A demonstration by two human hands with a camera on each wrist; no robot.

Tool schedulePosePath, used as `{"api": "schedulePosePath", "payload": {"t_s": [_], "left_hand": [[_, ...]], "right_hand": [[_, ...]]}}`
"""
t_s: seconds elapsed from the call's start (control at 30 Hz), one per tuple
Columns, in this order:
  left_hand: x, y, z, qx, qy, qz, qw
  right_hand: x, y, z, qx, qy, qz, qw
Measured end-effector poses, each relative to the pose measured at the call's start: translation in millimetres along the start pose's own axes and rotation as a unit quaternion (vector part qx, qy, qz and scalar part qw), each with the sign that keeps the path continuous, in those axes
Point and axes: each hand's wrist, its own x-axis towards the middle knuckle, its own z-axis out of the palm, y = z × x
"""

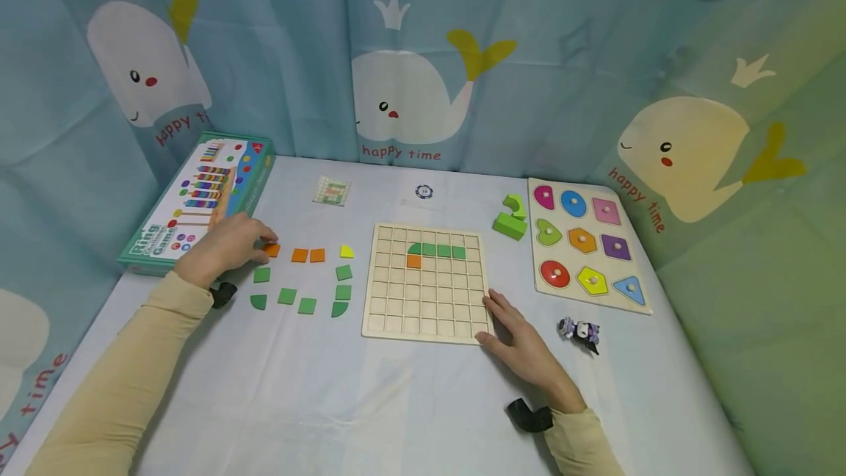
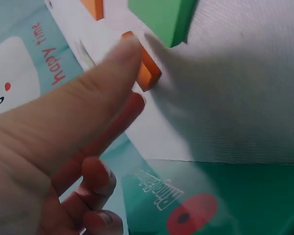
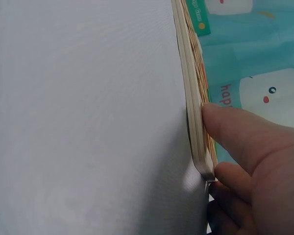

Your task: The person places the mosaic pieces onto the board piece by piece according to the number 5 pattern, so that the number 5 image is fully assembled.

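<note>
Left of the frame's centre, loose green pieces [image 1: 287, 296], two orange tiles [image 1: 299, 255] and a yellow quarter [image 1: 346, 251] seem left to be placed; five set pieces [image 1: 429, 250] are seated in the central grid board [image 1: 423, 307]. At left, an orange square [image 1: 273, 250] is pinched, grip narrow, by the left hand [image 1: 231, 244]; lower right, the board's edge is touched by the right hand [image 1: 524, 347], thumb and fingers apart
</note>
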Motion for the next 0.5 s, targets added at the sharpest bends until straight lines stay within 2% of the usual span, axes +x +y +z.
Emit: {"api": "schedulePosePath", "payload": {"t_s": [0.2, 0.5], "left_hand": [[-0.3, 1.8, 0.6, 0.028, 0.012, 0.014, 0.9995], [3.9, -0.2, 3.5, 0.046, 0.012, 0.002, 0.9989]], "right_hand": [[-0.1, 1.2, 1.1, -0.004, 0.007, -0.012, 1.000], [-0.2, 0.7, 2.3, -0.011, 0.012, -0.016, 1.000]]}}
